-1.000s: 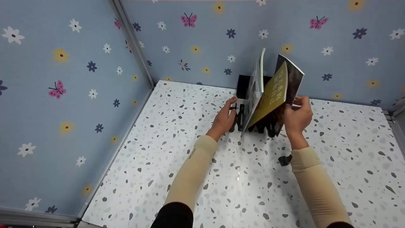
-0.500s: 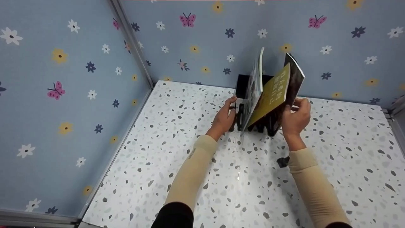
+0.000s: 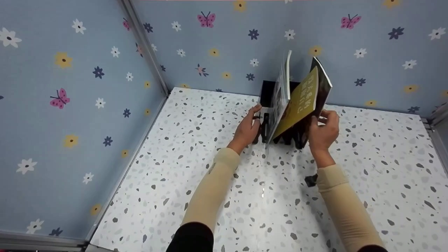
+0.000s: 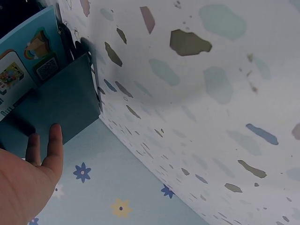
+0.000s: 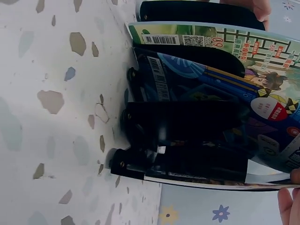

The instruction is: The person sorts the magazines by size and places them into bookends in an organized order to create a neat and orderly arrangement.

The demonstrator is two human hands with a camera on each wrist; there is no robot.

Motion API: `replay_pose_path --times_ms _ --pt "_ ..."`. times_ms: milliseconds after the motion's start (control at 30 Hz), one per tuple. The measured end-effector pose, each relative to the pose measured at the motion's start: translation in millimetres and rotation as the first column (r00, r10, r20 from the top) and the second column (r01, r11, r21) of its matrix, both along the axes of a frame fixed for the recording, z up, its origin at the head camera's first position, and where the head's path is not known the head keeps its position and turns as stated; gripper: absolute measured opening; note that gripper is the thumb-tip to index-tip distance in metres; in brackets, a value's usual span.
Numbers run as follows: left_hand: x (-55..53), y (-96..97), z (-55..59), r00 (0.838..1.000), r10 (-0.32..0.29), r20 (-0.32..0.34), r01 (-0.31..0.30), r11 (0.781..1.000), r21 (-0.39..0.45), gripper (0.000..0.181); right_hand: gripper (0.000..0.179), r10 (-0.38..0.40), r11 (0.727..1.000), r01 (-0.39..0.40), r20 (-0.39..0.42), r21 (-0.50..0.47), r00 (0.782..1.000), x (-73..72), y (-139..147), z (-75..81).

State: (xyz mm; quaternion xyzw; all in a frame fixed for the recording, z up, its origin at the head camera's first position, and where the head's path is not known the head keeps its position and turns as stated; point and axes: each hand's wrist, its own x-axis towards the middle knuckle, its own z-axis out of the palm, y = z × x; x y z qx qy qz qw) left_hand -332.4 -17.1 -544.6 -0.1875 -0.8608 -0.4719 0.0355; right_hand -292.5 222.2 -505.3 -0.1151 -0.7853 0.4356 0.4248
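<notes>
A black book rack stands against the back wall with several thin books upright or leaning in it. My left hand holds the rack's left divider; in the left wrist view, two of its fingers are extended before a dark panel. My right hand pinches a dark-covered book by its front edge, at the right end of the rack. Left of it leans a yellow book, tilted to the right. Pale thin books stand further left. In the right wrist view, black dividers separate the books.
The white speckled table runs up to the blue flowered back wall. A second flowered wall with a metal corner post closes the left side. A small black piece sits beside my right wrist.
My right hand has shifted slightly left and down, and the dark book has moved left with it. My left hand stays at the rack's left side.
</notes>
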Motion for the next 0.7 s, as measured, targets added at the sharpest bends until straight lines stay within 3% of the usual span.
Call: replay_pose_path --times_ms 467,700 --pt "1.5 -1.7 -0.8 1.0 0.01 0.013 -0.01 1.0 -0.007 0.047 0.02 0.069 0.996 -0.072 -0.06 -0.052 0.996 2.2 5.6 4.3" --pt "0.2 -2.0 -0.6 1.0 0.0 -0.006 0.0 1.0 0.027 0.047 0.049 0.063 0.998 -0.063 -0.004 0.012 0.998 -1.1 9.1 16.3"
